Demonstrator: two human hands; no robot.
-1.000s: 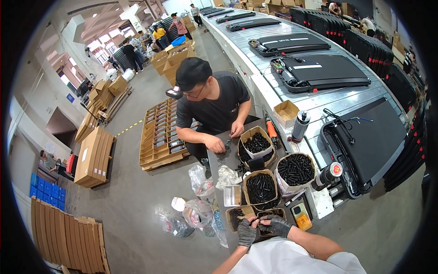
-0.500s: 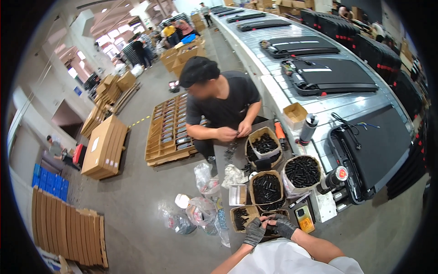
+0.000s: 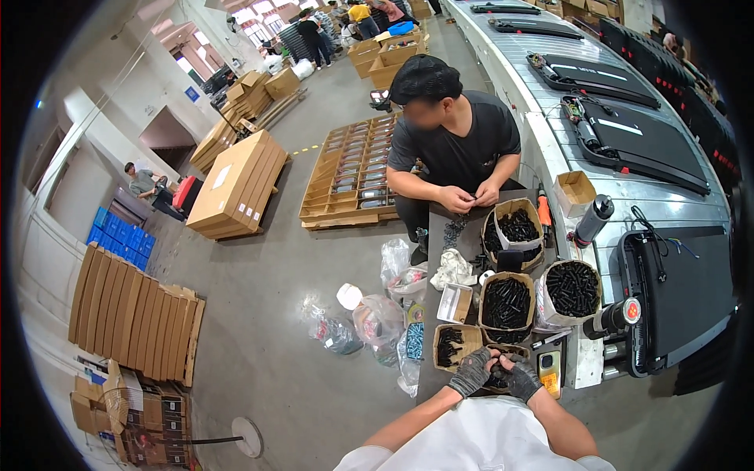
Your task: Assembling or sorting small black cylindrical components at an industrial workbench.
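Note:
My left hand (image 3: 473, 373) and my right hand (image 3: 521, 378), both in dark grey fingerless gloves, meet fingertip to fingertip over a box of black parts (image 3: 498, 385) at the table's near edge. The fingers of both are pinched together; whatever they hold is too small and covered to make out. Beside my left hand stands a small cardboard box (image 3: 463, 336) with black pieces in it. Just beyond my hands sits a larger box heaped with short black cylindrical parts (image 3: 506, 304). A phone in a yellowish case (image 3: 550, 374) lies right of my right hand.
Across the table a co-worker (image 3: 459, 149) handles something small. More black parts fill a bag-lined box (image 3: 572, 290). A white tray (image 3: 454, 303) and a rag (image 3: 453, 269) lie left. On the right runs a roller conveyor (image 3: 542, 141) carrying black panels; plastic bags (image 3: 378, 320) sit on the floor.
The view has swung leftward, so the table and co-worker appear farther right and a fan shows at lower left. My hands stay close together over the same box.

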